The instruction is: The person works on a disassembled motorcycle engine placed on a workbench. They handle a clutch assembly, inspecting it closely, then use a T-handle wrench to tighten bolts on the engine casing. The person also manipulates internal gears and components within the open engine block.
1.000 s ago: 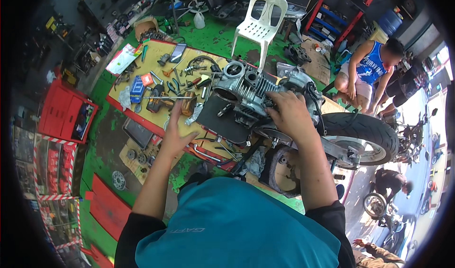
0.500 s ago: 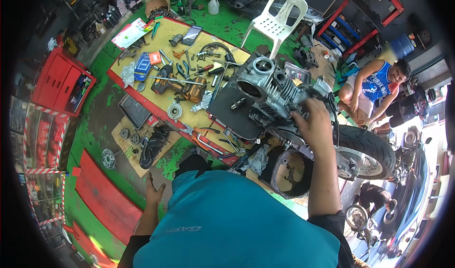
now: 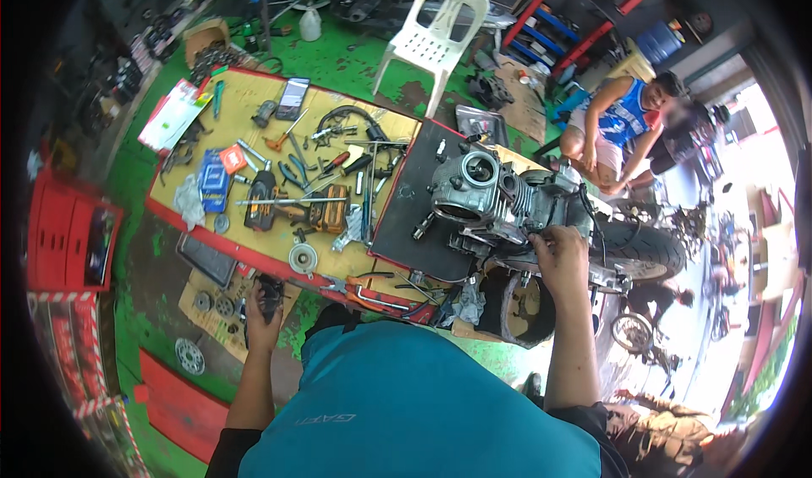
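Note:
A grey motorcycle engine (image 3: 486,199) with cooling fins and an open round bore sits at the bench's right end. At its near right side my right hand (image 3: 560,254) is closed, thumb and fingertips together against the engine; whatever is between them is too small to make out. My left hand (image 3: 264,330) hangs low left of the bench, fingers apart, over a dark curved part (image 3: 270,293) on a cardboard sheet (image 3: 190,304). Whether it touches that part is unclear. A dark-rimmed round opening (image 3: 545,313) lies below the engine.
The red-edged workbench (image 3: 275,152) carries two drills (image 3: 326,211), pliers (image 3: 293,175), a phone (image 3: 293,97) and loose tools. Behind it stands a white plastic chair (image 3: 436,42). A person in a blue jersey (image 3: 622,118) sits at right, beyond a motorcycle tyre (image 3: 643,249).
My view has swung, so the bench appears further left. My left hand has moved forward over the dark part. The right hand's fingers have drawn together at the engine's near side.

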Tool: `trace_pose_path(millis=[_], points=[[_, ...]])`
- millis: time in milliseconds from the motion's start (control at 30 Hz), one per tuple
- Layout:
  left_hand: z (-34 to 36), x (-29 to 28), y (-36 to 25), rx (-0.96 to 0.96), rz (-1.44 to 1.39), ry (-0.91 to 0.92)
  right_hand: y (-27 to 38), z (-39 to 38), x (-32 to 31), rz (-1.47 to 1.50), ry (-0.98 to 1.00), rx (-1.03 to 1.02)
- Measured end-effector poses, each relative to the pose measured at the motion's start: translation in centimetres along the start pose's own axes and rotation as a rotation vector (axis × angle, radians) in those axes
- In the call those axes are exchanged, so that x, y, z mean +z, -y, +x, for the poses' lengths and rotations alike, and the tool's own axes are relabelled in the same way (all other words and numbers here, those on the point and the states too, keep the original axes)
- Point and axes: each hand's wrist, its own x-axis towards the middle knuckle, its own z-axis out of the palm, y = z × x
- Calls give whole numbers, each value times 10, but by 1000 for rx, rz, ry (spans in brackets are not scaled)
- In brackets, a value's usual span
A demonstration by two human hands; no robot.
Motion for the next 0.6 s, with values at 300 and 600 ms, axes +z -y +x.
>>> trace_pose_path(millis=[300,600], points=[[113,-18,-35,231,0,270,52,7,-16,-203,-55,140],[143,-23,-21,254,-78,330,132,76,-10,-80,-102,-227]])
